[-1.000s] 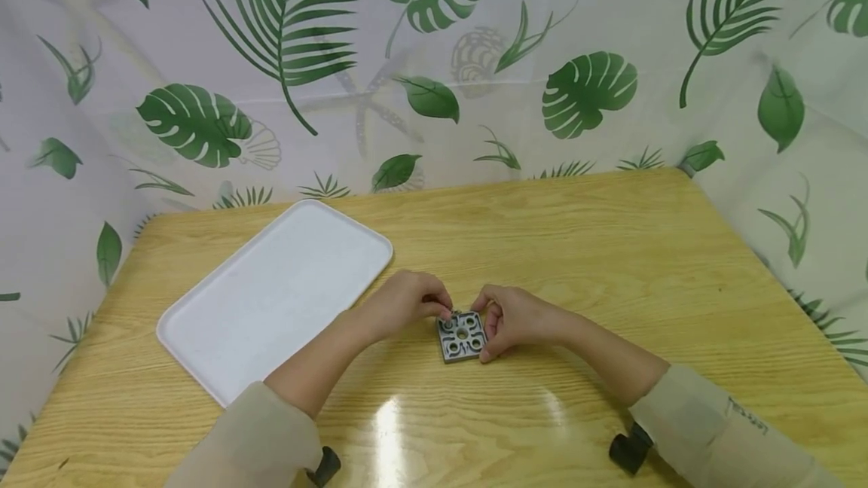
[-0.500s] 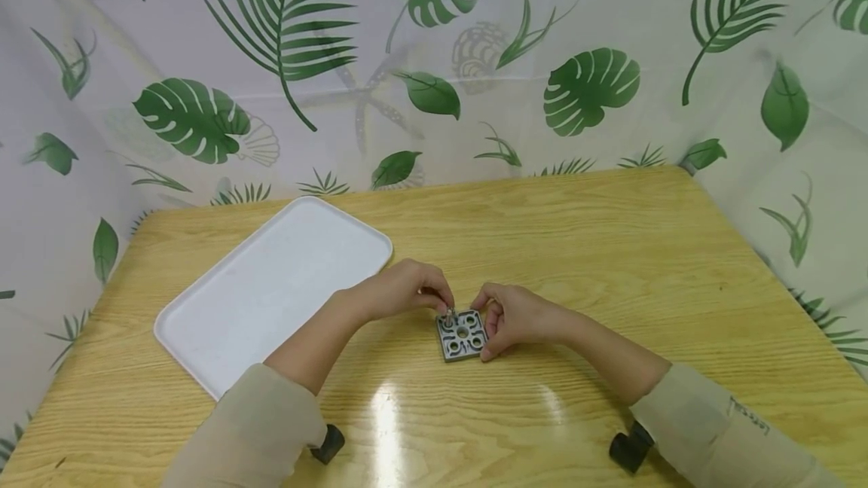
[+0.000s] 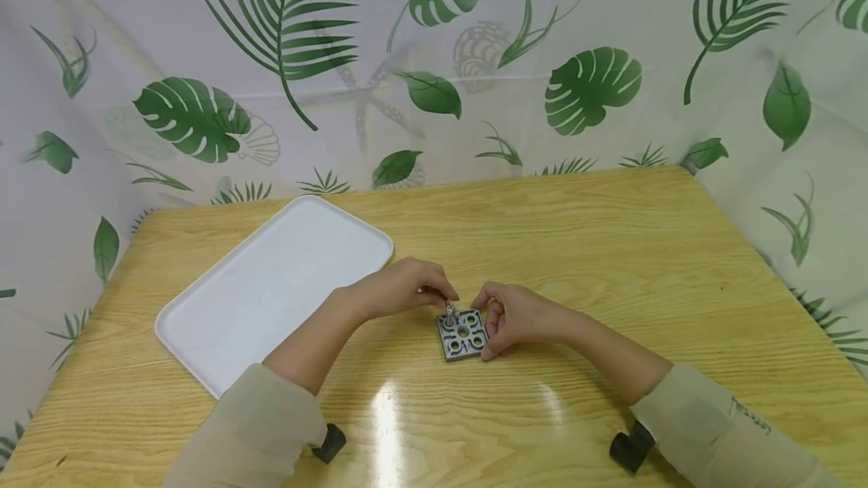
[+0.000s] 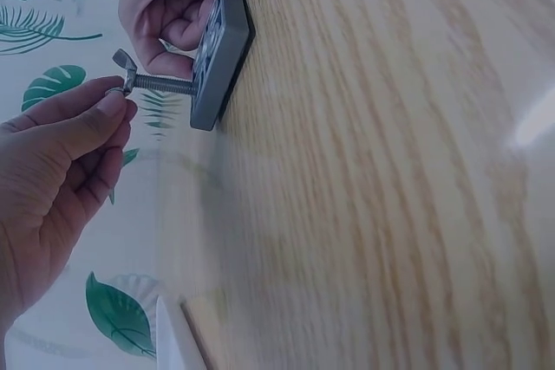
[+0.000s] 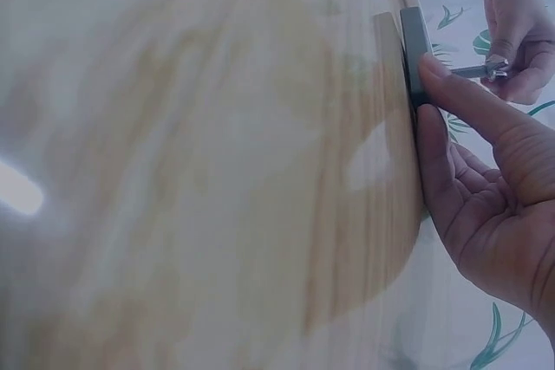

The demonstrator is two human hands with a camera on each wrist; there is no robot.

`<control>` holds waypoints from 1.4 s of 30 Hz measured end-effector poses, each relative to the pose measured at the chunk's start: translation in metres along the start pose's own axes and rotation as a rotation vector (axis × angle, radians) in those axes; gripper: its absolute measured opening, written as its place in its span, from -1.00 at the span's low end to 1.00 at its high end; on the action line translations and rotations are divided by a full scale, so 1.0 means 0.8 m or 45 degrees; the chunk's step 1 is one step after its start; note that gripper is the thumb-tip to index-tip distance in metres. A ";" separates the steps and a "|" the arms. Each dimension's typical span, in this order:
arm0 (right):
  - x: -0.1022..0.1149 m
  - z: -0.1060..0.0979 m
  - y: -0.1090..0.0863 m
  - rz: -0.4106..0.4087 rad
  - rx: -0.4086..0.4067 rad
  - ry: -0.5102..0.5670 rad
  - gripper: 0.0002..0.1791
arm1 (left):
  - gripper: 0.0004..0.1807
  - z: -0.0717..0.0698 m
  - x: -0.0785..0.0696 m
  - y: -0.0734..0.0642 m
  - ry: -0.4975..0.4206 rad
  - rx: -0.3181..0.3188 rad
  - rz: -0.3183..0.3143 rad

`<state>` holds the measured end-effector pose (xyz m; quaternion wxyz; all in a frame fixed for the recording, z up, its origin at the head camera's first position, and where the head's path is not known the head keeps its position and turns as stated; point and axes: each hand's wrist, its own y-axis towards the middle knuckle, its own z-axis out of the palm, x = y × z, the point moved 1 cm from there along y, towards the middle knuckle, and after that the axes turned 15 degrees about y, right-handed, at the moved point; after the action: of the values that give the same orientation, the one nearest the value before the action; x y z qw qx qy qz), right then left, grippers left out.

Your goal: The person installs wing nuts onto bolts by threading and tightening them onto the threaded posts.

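Note:
A small square grey plate (image 3: 464, 344) with round holes and raised ribs lies flat on the wooden table. A metal wing screw (image 4: 165, 85) stands upright in the hole at its far left corner, threaded shank exposed. My left hand (image 3: 405, 289) pinches one wing at the top of the screw between thumb and fingertips, as the left wrist view shows. From the right, my right hand (image 3: 517, 315) holds the plate by its edge, thumb on the near corner and index finger at the far corner. In the right wrist view, the thumb presses on the plate's side (image 5: 416, 36).
A white rectangular tray (image 3: 271, 292) lies at an angle on the left of the wooden table (image 3: 556, 239), left of the left forearm. A white leaf-print cloth (image 3: 502, 44) hangs behind the table and along its sides. Black devices (image 3: 631, 449) sit beneath both sleeves.
My left hand has risen slightly from the plate's far left corner, and the wing screw now shows more plainly below its fingertips. My right hand and the plate have stayed nearly in place.

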<state>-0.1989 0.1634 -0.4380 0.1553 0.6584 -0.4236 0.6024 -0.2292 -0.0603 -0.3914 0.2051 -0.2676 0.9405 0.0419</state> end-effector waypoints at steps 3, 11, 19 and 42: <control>-0.001 0.000 0.000 -0.005 -0.001 -0.001 -0.30 | -0.70 0.002 0.001 -0.003 -0.051 -0.017 -0.044; 0.000 0.000 0.000 -0.009 0.004 0.018 -0.29 | -0.48 0.040 -0.015 -0.024 -0.293 -0.398 -0.485; 0.001 -0.001 -0.001 -0.025 -0.002 -0.015 -0.29 | -0.44 0.092 -0.044 -0.026 -0.635 -0.832 -0.716; -0.001 0.000 0.001 -0.007 0.012 0.003 -0.29 | -0.51 0.120 -0.055 -0.012 -0.639 -1.099 -0.699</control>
<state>-0.1995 0.1636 -0.4389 0.1542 0.6597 -0.4189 0.6046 -0.1552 -0.0294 -0.4612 0.2977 -0.5437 0.6565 0.4298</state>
